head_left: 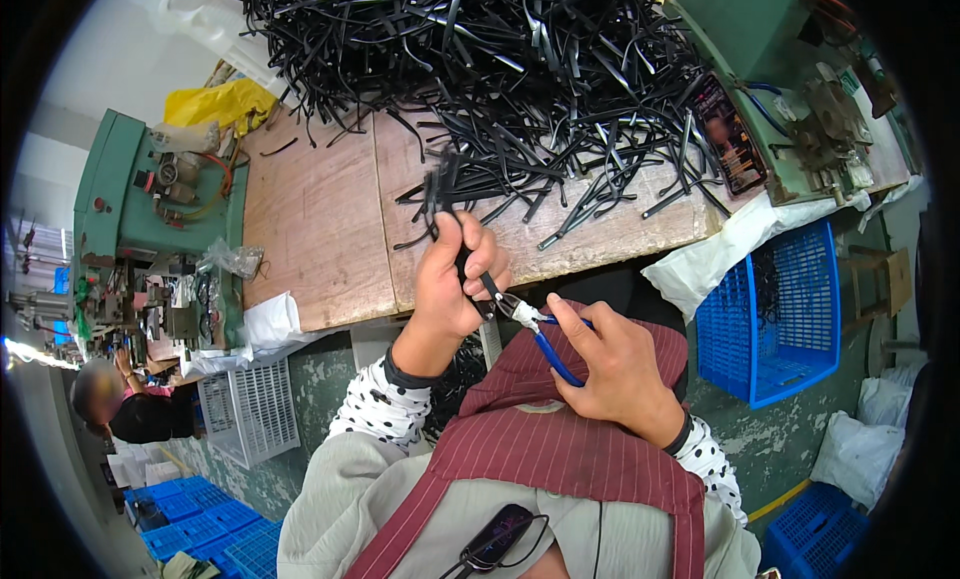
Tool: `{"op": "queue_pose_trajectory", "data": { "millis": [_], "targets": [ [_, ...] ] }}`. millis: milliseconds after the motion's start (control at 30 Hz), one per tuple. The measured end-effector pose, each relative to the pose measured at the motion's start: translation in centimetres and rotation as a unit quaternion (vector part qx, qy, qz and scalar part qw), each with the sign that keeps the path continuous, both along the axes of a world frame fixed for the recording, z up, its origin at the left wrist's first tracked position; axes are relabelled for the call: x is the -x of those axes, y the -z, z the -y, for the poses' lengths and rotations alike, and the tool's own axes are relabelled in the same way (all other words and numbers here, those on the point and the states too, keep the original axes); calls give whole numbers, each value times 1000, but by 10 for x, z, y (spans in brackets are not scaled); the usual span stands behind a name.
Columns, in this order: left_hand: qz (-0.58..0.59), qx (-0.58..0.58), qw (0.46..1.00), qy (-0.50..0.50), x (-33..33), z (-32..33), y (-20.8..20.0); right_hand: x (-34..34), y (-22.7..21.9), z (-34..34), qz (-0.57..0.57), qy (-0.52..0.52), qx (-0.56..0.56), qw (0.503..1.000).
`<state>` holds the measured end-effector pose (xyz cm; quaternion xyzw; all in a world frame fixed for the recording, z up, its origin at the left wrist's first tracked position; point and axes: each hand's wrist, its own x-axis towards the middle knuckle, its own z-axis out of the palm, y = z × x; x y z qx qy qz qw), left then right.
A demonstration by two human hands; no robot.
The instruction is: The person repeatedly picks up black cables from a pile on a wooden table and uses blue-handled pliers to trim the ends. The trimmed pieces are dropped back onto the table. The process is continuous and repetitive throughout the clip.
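My left hand [450, 279] is closed around a small bunch of slim black strips [442, 187] that look like eyeglass temples. Their upper ends blur above my fist, and the lower ends stick out below it. My right hand [618, 367] grips blue-handled pliers [556, 357], its index finger stretched along the upper handle. White wrapping covers the pliers' joint, and their jaws are at the lower ends of the strips; whether they bite on one I cannot tell. Past my left hand, a large heap of similar black temples [470, 64] covers the far part of the wooden table [320, 219].
Green machines stand at the left [125, 194] and right [740, 39]. A phone [728, 139] lies by the right one. Blue crate [745, 349] and white crate [250, 409] flank the table below its edge. Another person [150, 414] sits at far left.
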<state>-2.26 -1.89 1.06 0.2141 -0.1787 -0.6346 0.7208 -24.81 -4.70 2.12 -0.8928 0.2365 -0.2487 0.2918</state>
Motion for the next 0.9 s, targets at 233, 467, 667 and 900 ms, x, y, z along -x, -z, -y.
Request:
{"op": "queue_pose_trajectory", "data": {
  "millis": [233,467,667,900],
  "targets": [
    [330,83,877,-340,39,-10,-2,2,8,1,41,-30,-161,986],
    [386,62,836,-386,51,-14,7,4,10,1,20,-32,-219,975],
    [285,-93,907,-297,41,-4,-1,6,10,-1,1,5,-258,966],
    [615,-144,735,-246,13,79,8,9,13,-3,15,15,-240,970]
  ]
}}
